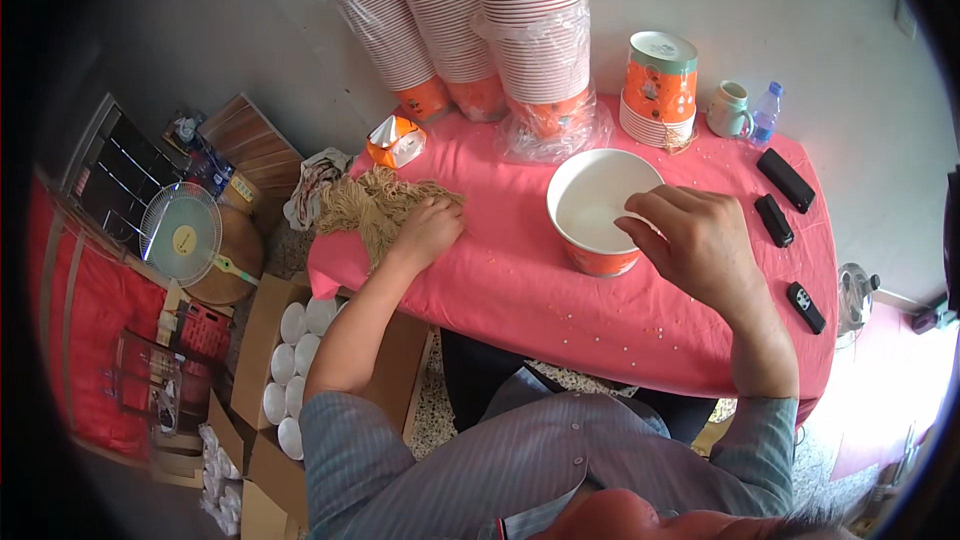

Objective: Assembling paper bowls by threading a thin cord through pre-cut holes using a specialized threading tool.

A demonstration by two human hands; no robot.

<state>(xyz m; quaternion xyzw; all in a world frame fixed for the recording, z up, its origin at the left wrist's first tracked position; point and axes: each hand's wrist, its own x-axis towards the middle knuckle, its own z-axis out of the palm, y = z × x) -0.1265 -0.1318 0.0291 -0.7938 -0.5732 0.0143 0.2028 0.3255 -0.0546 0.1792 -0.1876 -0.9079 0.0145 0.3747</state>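
At the left of the table, my left hand [431,232] rests on a loose bundle of beige string [375,205], its fingers bent into the strands. A round paper bucket [606,262], white inside with an orange printed outside, stands upright in front of me. My right hand [692,238] hangs over its right rim, thumb and fingers drawn together in a pinch. What that pinch holds, if anything, is too small to make out. Inside the bucket I see only its pale wall and bottom.
Tall bagged stacks of paper buckets [535,60] line the wall beside an orange tissue pack [396,141]. Further right are an upturned bucket stack [660,90], a mug [729,110], a bottle [766,113] and a remote [805,307]. A carton of white cups [292,360] sits below left.
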